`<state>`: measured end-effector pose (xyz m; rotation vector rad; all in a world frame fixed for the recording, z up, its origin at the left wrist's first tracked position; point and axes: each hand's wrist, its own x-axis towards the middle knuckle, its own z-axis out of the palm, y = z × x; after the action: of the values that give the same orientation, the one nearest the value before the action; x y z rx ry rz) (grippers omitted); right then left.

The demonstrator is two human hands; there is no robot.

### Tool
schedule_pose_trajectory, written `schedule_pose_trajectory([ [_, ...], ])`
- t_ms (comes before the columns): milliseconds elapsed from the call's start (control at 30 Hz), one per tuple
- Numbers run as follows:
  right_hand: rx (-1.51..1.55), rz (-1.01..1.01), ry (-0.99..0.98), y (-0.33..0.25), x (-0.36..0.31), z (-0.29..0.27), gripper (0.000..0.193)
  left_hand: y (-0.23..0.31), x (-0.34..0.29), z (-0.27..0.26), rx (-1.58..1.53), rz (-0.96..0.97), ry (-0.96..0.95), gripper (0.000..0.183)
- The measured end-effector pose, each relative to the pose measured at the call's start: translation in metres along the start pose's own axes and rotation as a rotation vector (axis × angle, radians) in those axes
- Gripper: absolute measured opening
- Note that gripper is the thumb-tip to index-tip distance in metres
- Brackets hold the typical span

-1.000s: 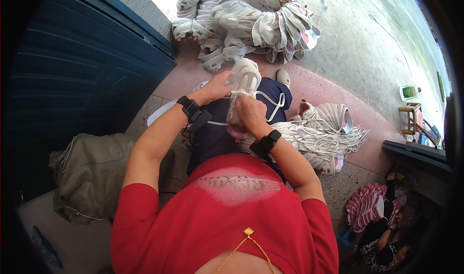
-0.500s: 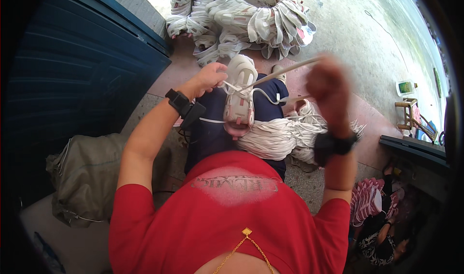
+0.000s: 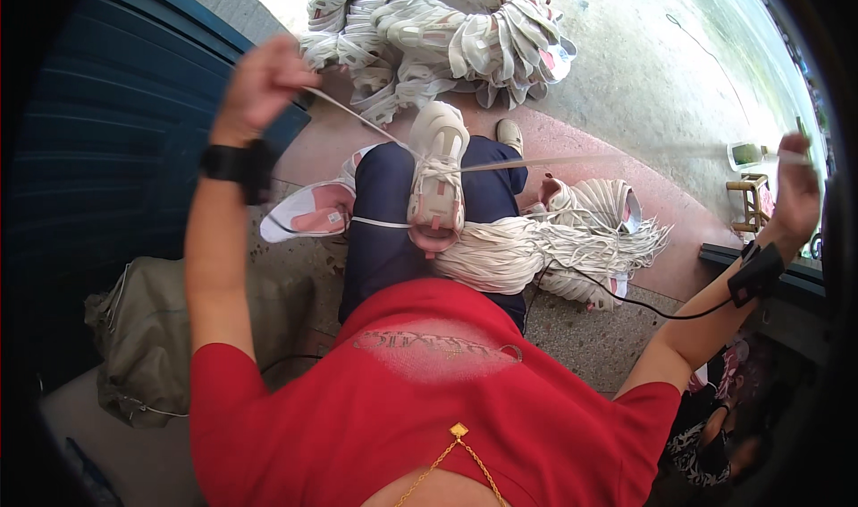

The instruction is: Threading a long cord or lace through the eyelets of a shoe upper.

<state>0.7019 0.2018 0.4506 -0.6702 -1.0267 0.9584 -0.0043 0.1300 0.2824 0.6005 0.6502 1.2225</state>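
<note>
A white and beige shoe upper with pink parts (image 3: 437, 190) lies across my lap, its toe pointing away. A white shoelace (image 3: 527, 163) runs through its eyelets, one end drawn to each side. Up at the far left, my left hand (image 3: 268, 85) is closed on one end, slightly blurred. Far out to the right, my right hand (image 3: 794, 190) grips the other end, and that stretch of lace is smeared by motion. A thick bundle of loose white laces (image 3: 492, 255) rests against my right thigh, beside the upper's heel.
Stacked shoe uppers (image 3: 500, 47) are heaped on the floor ahead. More uppers (image 3: 603, 203) lie right of my leg; another (image 3: 308, 212) sits left. A dark blue metal door (image 3: 116, 123) and an olive sack (image 3: 170, 328) flank my left. A small stool (image 3: 749, 201) stands right; a person (image 3: 706, 440) sits lower right.
My hands have moved widely apart, left hand outward to the far left and right hand far right. The lace loops over the upper have been drawn out into long straight stretches.
</note>
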Motion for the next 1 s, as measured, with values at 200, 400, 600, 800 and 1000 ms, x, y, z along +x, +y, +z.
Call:
schedule_pose_trajectory([
  [200,-0.353,0.514,-0.173,0.179,-0.131,0.016,0.022,0.097,-0.106,-0.141,-0.002,0.197,0.782,0.027],
  [400,-0.685,0.704,-0.871,0.311,-0.323,0.112,0.02,-0.073,-0.053,-0.072,0.14,-0.399,0.56,0.016],
  [600,-1.056,0.116,-0.758,0.341,-0.347,0.143,0.015,-0.195,-0.043,-0.029,0.251,-0.613,0.151,0.024],
  [800,-1.22,0.023,-0.757,0.347,-0.355,0.159,0.014,-0.234,-0.045,-0.016,0.713,-0.48,0.216,0.023],
  [1000,-1.273,-0.1,-0.568,0.35,-0.355,0.162,0.016,-0.237,-0.062,-0.01,0.945,-0.293,0.263,0.026],
])
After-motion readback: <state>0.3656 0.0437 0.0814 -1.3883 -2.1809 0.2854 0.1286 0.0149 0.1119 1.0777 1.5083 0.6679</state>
